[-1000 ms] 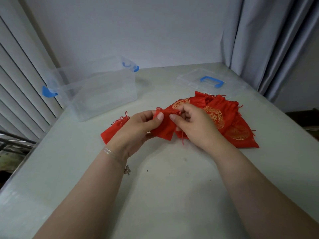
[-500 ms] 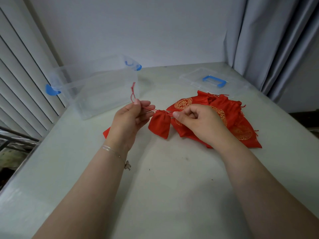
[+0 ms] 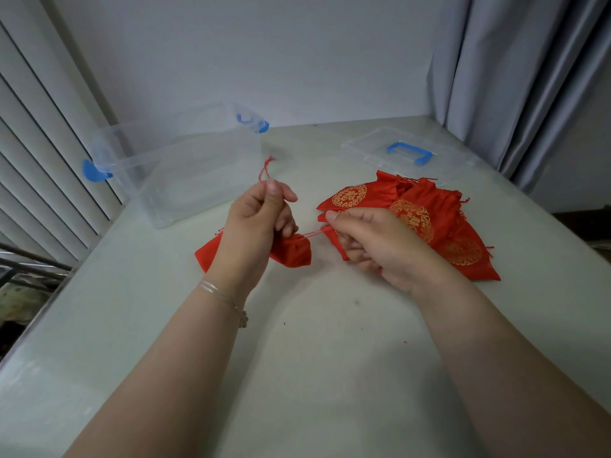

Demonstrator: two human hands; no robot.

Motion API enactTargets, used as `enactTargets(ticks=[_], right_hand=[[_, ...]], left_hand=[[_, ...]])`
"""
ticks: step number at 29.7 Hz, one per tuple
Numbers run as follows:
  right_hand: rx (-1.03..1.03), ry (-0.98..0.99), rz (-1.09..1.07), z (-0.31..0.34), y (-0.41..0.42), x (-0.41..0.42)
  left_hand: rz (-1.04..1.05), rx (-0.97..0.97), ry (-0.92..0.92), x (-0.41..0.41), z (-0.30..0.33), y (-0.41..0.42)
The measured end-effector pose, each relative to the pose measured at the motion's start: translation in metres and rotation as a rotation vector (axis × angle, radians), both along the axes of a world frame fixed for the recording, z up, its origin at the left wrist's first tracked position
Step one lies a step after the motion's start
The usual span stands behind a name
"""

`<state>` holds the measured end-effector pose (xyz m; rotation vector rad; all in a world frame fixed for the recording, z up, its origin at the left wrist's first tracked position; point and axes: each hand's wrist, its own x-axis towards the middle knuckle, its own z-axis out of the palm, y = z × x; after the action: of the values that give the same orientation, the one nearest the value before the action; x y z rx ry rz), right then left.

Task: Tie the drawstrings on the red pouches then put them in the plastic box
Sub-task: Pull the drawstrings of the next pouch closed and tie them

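Small red pouch (image 3: pixel 292 254) suspended between both hands, one drawstring (image 3: pixel 266 171) pinched by left hand (image 3: pixel 261 219), the other gripped by right hand (image 3: pixel 370 239), gold-emblem pouches (image 3: pixel 426 223) heaped behind right hand, clear plastic box (image 3: pixel 185 173) seen beyond left hand, contents indiscernible, no legible writing.

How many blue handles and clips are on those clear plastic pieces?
3: one clip on the plastic box's left end, one clip on its far end, one handle on the lid. Others may be hidden.
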<state>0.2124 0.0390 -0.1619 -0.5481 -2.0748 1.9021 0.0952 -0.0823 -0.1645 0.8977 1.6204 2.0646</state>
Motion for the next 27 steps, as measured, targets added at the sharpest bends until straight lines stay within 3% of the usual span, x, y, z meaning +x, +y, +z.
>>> enactTargets(ticks=[5, 9, 17, 27], right_hand=[[-0.181, 0.097, 0.049, 0.001, 0.002, -0.001], [-0.107, 0.152, -0.036, 0.001, 0.002, -0.003], [-0.05, 0.215, -0.089, -0.007, -0.002, -0.007], [0.283, 0.026, 0.123, -0.013, 0.005, -0.006]], left_hand=[[-0.032, -0.399, 0.155, 0.002, -0.005, 0.002], [-0.151, -0.493, 0.275, 0.007, -0.002, -0.002], [-0.473, -0.465, 0.153, 0.013, 0.004, -0.006], [-0.242, -0.212, -0.093, 0.0, 0.004, -0.005]])
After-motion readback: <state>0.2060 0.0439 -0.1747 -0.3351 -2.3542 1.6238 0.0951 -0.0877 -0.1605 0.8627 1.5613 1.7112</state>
